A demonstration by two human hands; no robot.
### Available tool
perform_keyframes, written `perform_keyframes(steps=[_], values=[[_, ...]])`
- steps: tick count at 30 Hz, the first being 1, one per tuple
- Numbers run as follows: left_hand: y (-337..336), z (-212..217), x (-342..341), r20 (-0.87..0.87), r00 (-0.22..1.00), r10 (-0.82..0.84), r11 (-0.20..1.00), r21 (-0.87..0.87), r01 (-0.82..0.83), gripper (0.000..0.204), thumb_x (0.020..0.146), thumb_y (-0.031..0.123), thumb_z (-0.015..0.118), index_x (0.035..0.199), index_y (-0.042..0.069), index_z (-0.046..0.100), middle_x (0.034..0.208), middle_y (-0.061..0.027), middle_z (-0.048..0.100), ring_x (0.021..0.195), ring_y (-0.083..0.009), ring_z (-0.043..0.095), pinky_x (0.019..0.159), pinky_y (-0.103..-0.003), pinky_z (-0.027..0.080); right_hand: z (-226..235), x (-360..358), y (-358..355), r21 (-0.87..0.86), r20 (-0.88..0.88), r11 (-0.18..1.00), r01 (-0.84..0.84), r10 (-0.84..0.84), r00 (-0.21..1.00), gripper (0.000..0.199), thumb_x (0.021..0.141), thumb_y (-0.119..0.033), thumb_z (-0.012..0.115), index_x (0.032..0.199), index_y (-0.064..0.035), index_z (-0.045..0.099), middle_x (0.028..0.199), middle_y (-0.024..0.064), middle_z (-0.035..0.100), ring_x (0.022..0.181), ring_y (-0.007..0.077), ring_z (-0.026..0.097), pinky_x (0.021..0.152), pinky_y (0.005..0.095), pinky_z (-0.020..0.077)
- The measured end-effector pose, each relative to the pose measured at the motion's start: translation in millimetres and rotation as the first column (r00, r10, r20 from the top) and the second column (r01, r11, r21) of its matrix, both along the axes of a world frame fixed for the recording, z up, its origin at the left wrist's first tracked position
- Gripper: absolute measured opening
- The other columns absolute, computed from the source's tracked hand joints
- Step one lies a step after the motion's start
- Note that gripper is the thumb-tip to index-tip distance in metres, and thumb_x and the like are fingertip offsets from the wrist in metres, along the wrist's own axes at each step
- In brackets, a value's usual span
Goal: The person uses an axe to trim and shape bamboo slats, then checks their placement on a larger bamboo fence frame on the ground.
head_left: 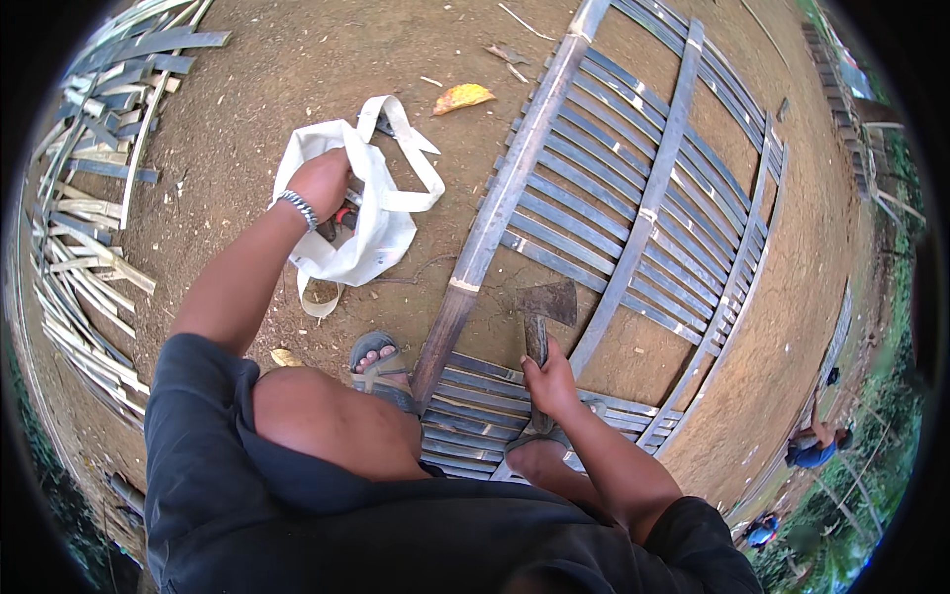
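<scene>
My left hand [323, 184], with a braided band at the wrist, reaches into a white cloth bag [386, 241] on the dirt. Its fingers are hidden in the bag, so whether they grip anything does not show. Beside that hand, a tool with red-and-black parts [345, 217] shows in the bag's mouth. The bag's white strap loops out to the right. In my right hand [549, 380] is a hatchet [547, 302], gripped by its handle below the dark, rusty head. The hatchet is over a slatted frame [643, 213] of dark split bamboo.
Split bamboo strips [89, 218] are heaped at the far left. A yellow leaf [462, 98] lies beyond the bag. My sandalled left foot [381, 364] stands beside the frame's long rail [524, 178]. Two people [817, 447] are at the far right, by greenery.
</scene>
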State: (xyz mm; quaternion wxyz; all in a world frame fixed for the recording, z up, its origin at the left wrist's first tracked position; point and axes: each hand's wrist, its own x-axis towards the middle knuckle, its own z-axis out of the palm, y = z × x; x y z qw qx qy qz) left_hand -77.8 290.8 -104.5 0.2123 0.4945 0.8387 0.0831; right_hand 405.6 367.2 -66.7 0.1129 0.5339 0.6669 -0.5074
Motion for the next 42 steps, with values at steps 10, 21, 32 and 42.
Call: perform_keyframes(steps=[10,21,32,42], values=[[-35.8,30.9,7.0,0.334,0.782,0.526,0.739,0.277,-0.615,0.012,0.087,0.012,0.074,0.094,0.002,0.074,0.092,-0.0049,0.072,0.071,-0.0102,0.065,0.064,-0.026,0.051,1.1,15.1,9.0,-0.059,0.032,0.998,0.036,-0.034,0.999,0.048,0.091,-0.02,0.064,0.133,-0.003,0.049,0.092,0.0296,0.066,0.093,0.0479,0.065,0.081,0.0473,0.0509],[120.0,67.2,154.3,0.522,0.84,0.148,0.924,0.229,-0.305,0.018,0.09,0.018,0.074,0.093,0.003,0.065,0.081,-0.0078,0.064,0.066,-0.0121,0.059,0.06,-0.03,0.048,-16.6,3.6,21.3,0.122,-0.146,0.988,0.091,-0.072,0.987,0.05,0.092,-0.023,0.064,0.135,-0.0045,0.048,0.104,0.0296,0.066,0.102,0.0477,0.063,0.085,0.048,0.0499],[141.7,-73.9,231.8,0.301,0.875,0.379,0.575,0.664,-0.477,0.01,0.088,0.011,0.07,0.089,0.003,0.063,0.095,-0.0143,0.061,0.091,-0.0312,0.059,0.082,-0.042,0.046,-31.2,-33.0,33.9,-0.215,-0.336,0.924,0.316,-0.374,0.865,0.045,0.097,-0.007,0.059,0.137,-0.0003,0.041,0.085,0.0028,0.06,0.066,0.0087,0.058,0.059,0.0251,0.0477],[147.5,-77.6,232.1,0.289,0.826,0.483,0.608,0.569,-0.554,0.006,0.083,0.013,0.075,0.087,0.01,0.072,0.088,-0.0088,0.06,0.087,-0.0294,0.058,0.081,-0.042,0.044,-34.3,-41.9,83.5,-0.151,-0.288,0.975,0.164,-0.202,0.936,0.046,0.097,-0.009,0.061,0.138,0.0004,0.041,0.087,0.0033,0.061,0.068,0.0093,0.058,0.061,0.0268,0.0491]])
